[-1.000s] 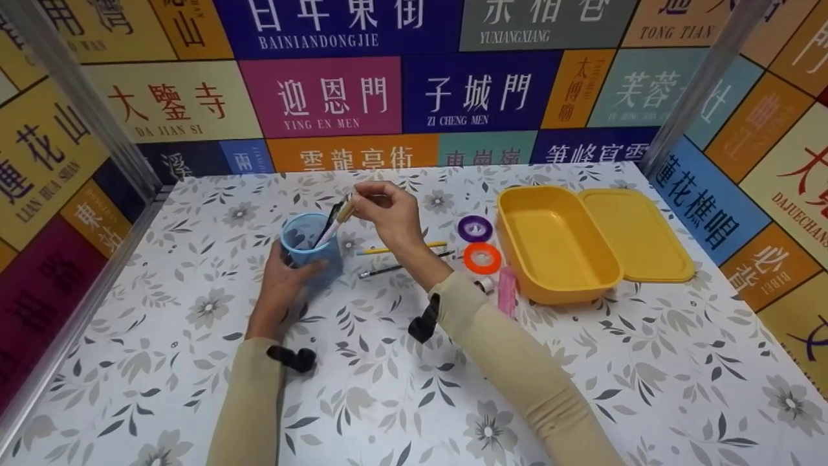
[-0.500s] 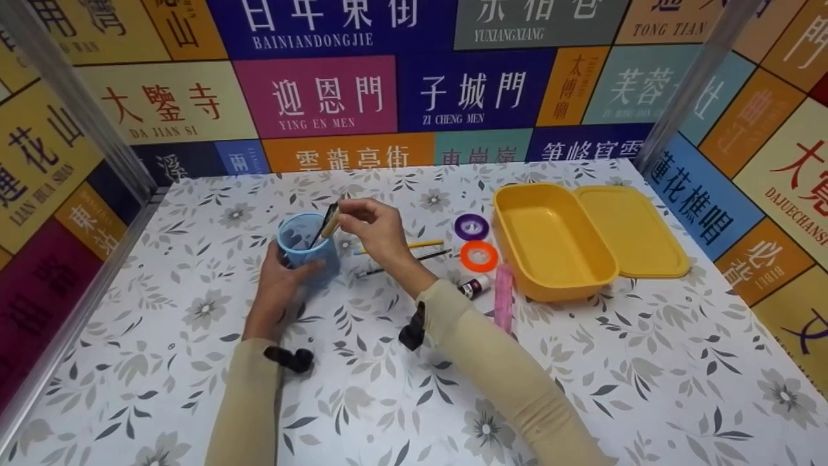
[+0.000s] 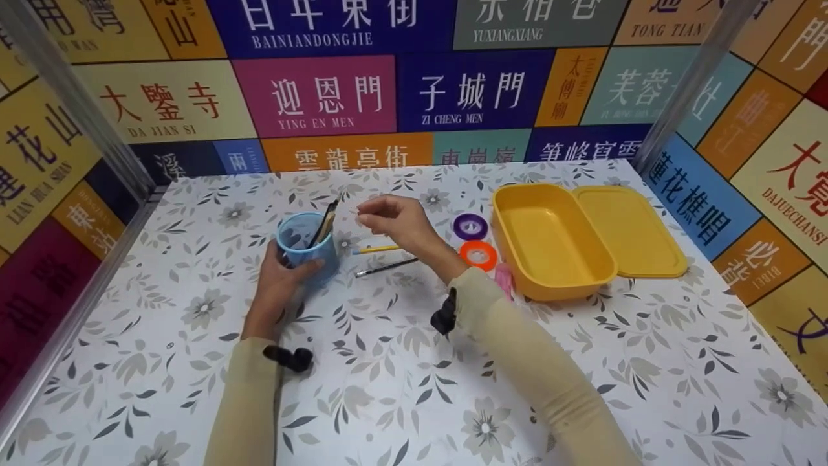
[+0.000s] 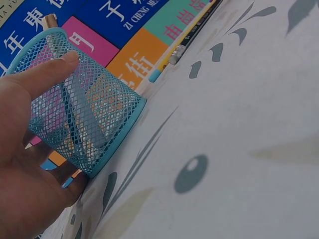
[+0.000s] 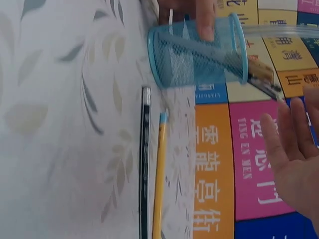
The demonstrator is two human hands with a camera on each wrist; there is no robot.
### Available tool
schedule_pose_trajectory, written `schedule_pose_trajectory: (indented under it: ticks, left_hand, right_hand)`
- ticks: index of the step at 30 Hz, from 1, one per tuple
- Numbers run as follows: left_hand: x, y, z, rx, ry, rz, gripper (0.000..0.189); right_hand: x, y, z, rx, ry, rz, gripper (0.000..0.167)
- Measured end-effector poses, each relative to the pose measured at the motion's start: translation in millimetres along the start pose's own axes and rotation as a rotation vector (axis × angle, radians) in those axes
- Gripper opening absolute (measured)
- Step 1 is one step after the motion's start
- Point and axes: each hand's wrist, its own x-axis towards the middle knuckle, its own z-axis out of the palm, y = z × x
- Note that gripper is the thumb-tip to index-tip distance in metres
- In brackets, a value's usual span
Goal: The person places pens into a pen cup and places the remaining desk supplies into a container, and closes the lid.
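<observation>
Left hand point(image 3: 277, 283) grips upright cup point(image 3: 321, 265); pens point(image 3: 326, 224) inside lean right; right hand point(image 3: 406, 224) relaxed.

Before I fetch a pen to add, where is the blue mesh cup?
In the head view, the blue mesh cup is left of centre, gripped by the left hand, with the yellow pencil to its right.

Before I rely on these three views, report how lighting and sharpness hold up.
Head: bright, with a small highlight inside the yellow box; left wrist: dimmer, yet the mesh of the blue cup reads clearly; right wrist: hazy, the right hand soft-edged.
</observation>
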Motion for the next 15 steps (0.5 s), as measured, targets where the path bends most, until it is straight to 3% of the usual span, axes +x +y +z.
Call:
schedule_pose_trajectory:
  ticks: [8, 15]
  left_hand:
    - [1.0, 0.7, -2.6, 0.003, -0.005, -0.025, 0.102]
    - [1.4, -0.1, -1.2, -0.009, -0.009, -0.031, 0.102]
  right_hand:
    - [-2.0, -2, -30, -0.001, -0.083, 0.005, 0.031]
    - [-4.3, 6, -48, -0.02, -0.088, 0.029, 0.032]
